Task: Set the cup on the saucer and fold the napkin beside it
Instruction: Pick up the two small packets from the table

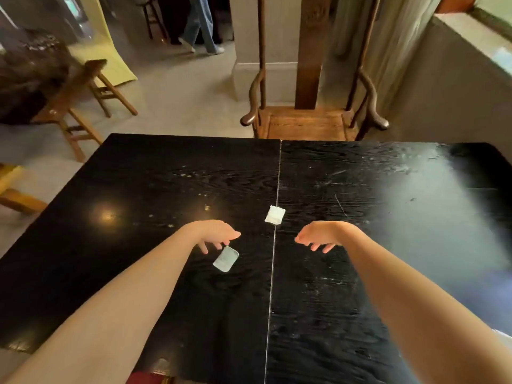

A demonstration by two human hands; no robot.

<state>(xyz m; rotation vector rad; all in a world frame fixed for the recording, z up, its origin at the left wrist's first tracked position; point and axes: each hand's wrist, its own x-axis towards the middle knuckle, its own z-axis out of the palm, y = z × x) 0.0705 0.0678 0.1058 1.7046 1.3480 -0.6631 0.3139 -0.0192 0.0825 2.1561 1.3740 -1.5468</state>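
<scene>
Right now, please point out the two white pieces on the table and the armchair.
Far piece (274, 214): head view, its middle.
Near piece (226, 259): head view, its middle.
Armchair (306, 124): head view, its seat.

A small white napkin (274, 214) lies flat on the black table (138, 189), folded to a little rectangle, just above the frame's middle. A second folded piece (226, 259) (paler, slightly bluish) lies tilted to its lower left, apart from it.

Black wooden table (360, 245), armchair (307, 123) behind, stools (83, 101) left.
</scene>
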